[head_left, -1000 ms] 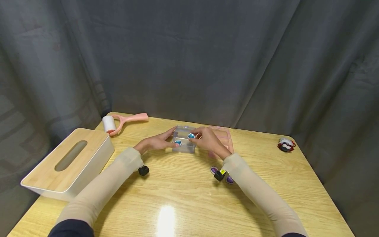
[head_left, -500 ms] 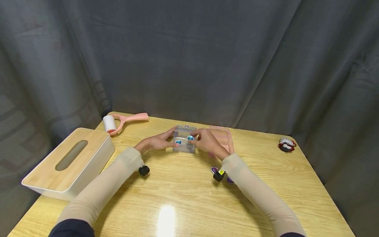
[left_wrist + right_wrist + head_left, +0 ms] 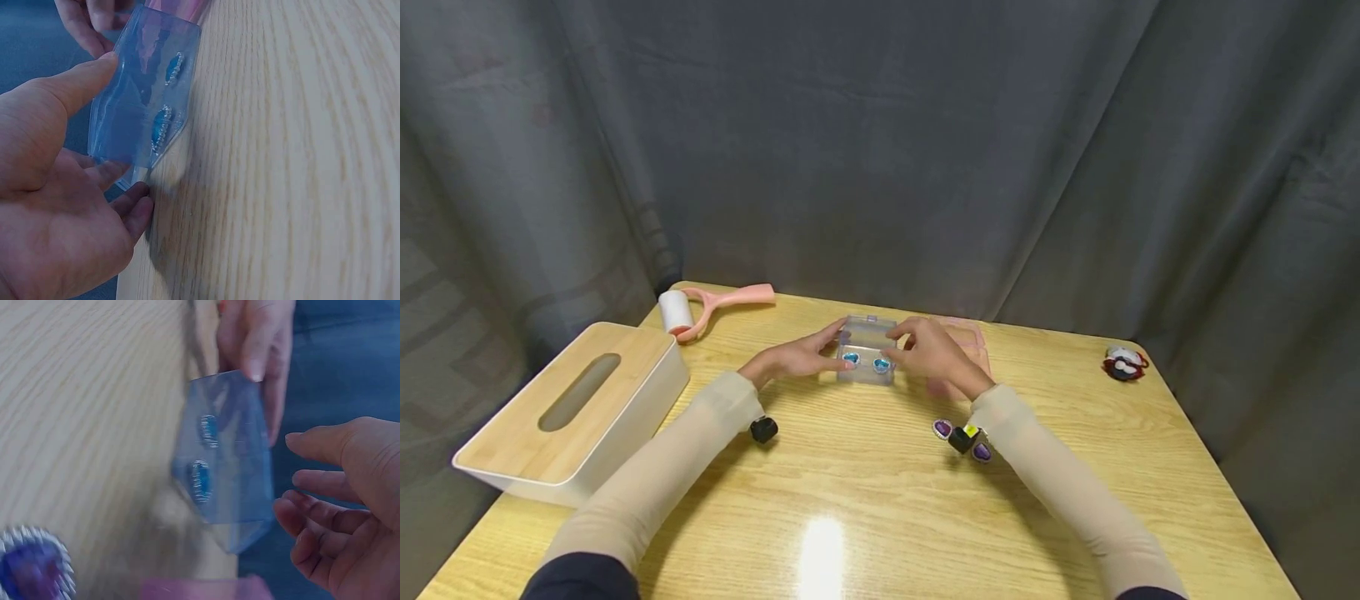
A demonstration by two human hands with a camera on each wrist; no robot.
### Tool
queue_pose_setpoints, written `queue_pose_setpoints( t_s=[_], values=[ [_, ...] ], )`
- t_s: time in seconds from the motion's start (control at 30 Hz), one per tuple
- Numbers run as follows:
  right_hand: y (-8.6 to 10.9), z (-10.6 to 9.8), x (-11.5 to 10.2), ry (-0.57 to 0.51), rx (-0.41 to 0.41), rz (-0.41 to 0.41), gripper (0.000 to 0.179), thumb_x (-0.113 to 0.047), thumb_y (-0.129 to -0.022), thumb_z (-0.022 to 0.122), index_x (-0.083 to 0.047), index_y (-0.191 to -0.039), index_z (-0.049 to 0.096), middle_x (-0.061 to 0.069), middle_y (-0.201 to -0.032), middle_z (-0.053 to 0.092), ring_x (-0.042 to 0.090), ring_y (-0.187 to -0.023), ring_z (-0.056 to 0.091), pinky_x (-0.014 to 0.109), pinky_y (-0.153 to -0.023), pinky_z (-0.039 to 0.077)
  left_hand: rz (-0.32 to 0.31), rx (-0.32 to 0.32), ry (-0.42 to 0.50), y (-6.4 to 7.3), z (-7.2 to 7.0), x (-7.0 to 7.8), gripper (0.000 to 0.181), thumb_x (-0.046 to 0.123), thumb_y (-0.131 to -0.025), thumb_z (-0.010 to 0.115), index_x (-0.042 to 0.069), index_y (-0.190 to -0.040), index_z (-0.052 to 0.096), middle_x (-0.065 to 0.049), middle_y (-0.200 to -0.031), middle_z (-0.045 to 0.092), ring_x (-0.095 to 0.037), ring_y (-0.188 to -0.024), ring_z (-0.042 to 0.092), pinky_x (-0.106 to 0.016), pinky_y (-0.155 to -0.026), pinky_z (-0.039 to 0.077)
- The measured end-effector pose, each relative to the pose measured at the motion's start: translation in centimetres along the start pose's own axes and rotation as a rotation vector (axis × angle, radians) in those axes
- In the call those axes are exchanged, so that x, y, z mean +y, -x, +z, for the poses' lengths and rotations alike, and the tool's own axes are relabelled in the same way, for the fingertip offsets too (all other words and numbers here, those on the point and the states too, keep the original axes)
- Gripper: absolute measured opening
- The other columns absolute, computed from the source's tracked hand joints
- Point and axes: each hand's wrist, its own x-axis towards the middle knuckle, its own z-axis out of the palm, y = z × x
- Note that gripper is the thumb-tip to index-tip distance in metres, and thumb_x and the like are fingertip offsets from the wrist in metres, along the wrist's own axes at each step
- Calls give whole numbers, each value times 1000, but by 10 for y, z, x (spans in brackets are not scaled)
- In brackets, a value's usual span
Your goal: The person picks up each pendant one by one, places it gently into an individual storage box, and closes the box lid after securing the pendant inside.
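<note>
A small clear bluish plastic box (image 3: 867,378) stands with its lid tilted back at the middle of the table. Inside its front part lie two blue gem ornaments with silver beaded rims, the left gem (image 3: 851,358) and the right gem (image 3: 882,365). My left hand (image 3: 801,357) grips the box's left side, thumb at the front and fingers behind. At the right side is my right hand (image 3: 928,350), its thumb and fingers parted and nothing between them. In the right wrist view, the right fingertips (image 3: 294,439) are apart from the box.
Behind the right hand sits an open pink clear box (image 3: 966,333). Two purple gems, one purple gem (image 3: 982,452) nearer, lie by the right wrist. A tissue box (image 3: 647,400) and pink lint roller (image 3: 737,297) are left; a red-black-white item (image 3: 1124,364) is far right.
The right hand has lowered the second blue gem into the front part of the box and let go of it. The left hand has stayed at the box's left side.
</note>
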Motion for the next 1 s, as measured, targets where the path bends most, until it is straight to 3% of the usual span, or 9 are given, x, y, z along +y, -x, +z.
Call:
queue_pose_setpoints(
  t_s=[0.2,0.27,0.37,0.47,0.57,0.63,0.7,0.8,1.0],
  values=[
    [30,-29,-7,45,32,-106,32,-25,-94,76,-6,-119,75,11,-112,74,17,-81,69,27,-69,56,22,6,25,0,-2,-1,102,34,-101,66,23,-166,-12,-16,-173,12,-38,-161,13,-62,-127,19],
    [45,-38,-6,49,36,-151,30,-22,-92,78,-4,-117,76,11,-108,74,16,-80,69,27,-71,57,18,20,34,-1,-1,-2,106,38,-99,69,24,-166,-13,-14,-174,9,-37,-161,10,-61,-128,17],
    [70,-46,-1,53,13,-146,29,-20,-92,78,-4,-116,76,9,-104,74,12,-78,68,26,-70,57,30,75,2,-2,0,1,110,45,-97,70,29,-165,-14,-11,-175,-1,-38,-162,2,-63,-128,11],
    [93,-44,8,52,-41,-85,31,-21,-92,77,-3,-118,75,8,-103,76,10,-78,66,25,-69,55,111,220,-173,-1,4,12,106,50,-95,70,29,-167,-5,-11,-175,0,-40,-161,1,-69,-125,10],
    [109,-32,17,53,-123,-38,36,-23,-94,76,0,-121,73,11,-107,76,9,-80,67,23,-71,56,232,407,-415,-3,15,31,93,51,-93,71,28,-166,18,-8,-172,21,-37,-159,12,-68,-123,16],
    [116,-22,22,58,-158,-31,40,-23,-93,77,3,-122,71,13,-108,74,9,-80,65,23,-71,55,307,469,-538,-8,28,48,84,52,-93,71,27,-162,31,-5,-166,35,-33,-154,23,-65,-121,23],
    [120,-12,26,71,-162,-33,42,-23,-92,79,5,-121,71,13,-105,73,8,-77,62,22,-69,54,355,455,-621,-16,42,64,78,52,-94,71,27,-159,38,-2,-162,43,-29,-151,29,-62,-119,28],
    [124,0,30,99,-127,-75,37,-19,-88,83,3,-115,73,10,-95,70,9,-72,55,22,-66,50,362,369,-702,-31,63,85,75,55,-94,68,25,-158,42,-2,-159,46,-28,-149,33,-60,-120,30],
    [130,9,37,130,-79,-90,28,-18,-86,84,-4,-109,75,6,-92,63,7,-73,47,21,-64,43,244,239,-769,-71,82,102,81,62,-93,65,25,-160,38,-3,-163,43,-28,-146,36,-52,-119,31]
  ],
)
